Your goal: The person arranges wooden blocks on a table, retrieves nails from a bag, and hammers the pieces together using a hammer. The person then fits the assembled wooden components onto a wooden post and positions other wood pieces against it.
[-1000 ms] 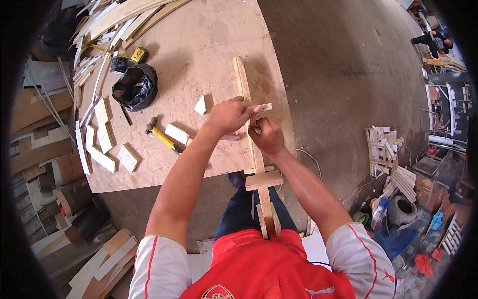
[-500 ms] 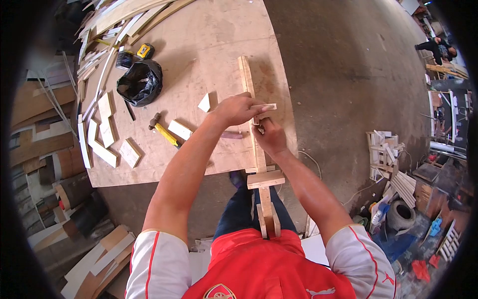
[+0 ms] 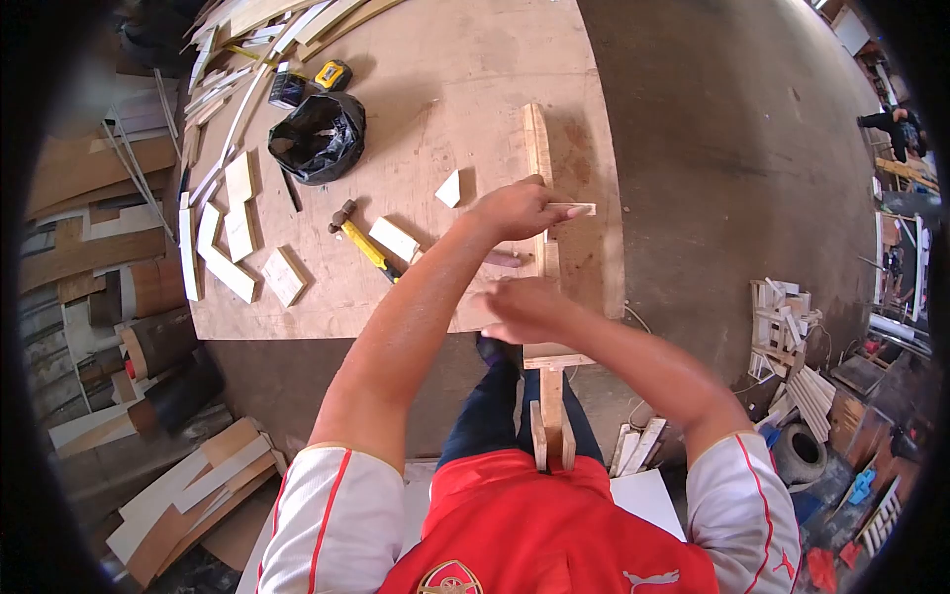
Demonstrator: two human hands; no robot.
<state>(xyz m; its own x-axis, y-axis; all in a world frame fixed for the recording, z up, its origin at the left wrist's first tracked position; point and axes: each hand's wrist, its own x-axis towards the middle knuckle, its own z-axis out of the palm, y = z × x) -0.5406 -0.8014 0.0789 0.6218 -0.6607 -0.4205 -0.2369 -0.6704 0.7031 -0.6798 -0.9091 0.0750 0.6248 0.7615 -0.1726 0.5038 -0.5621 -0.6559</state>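
Observation:
My left hand (image 3: pixel 513 210) is closed on a short wooden strip (image 3: pixel 579 209), holding it crosswise on a long wooden piece (image 3: pixel 537 139). That long piece runs from the tabletop past the near edge toward my lap, with a crosspiece (image 3: pixel 560 360) and side blocks at its lower end. Over the long piece, left of its line, hovers my right hand (image 3: pixel 520 310); motion smears its fingers. A claw-less hammer with a yellow handle (image 3: pixel 366 246) lies left of my hands, beside a wooden block (image 3: pixel 395 240). A purplish stick (image 3: pixel 502 258) lies between both hands.
On the plywood table (image 3: pixel 445 109) stand a black plastic bag (image 3: pixel 319 139) and a yellow tape measure (image 3: pixel 333 75). Wood offcuts (image 3: pixel 285 275) and long strips (image 3: pixel 327 28) lie to the left. Right, on the floor, are stacked wooden frames (image 3: pixel 780 327) and a tire (image 3: pixel 800 453).
My right hand has left the joint by the strip and moved left and toward me. My left hand keeps holding the strip. The whole view has shifted slightly.

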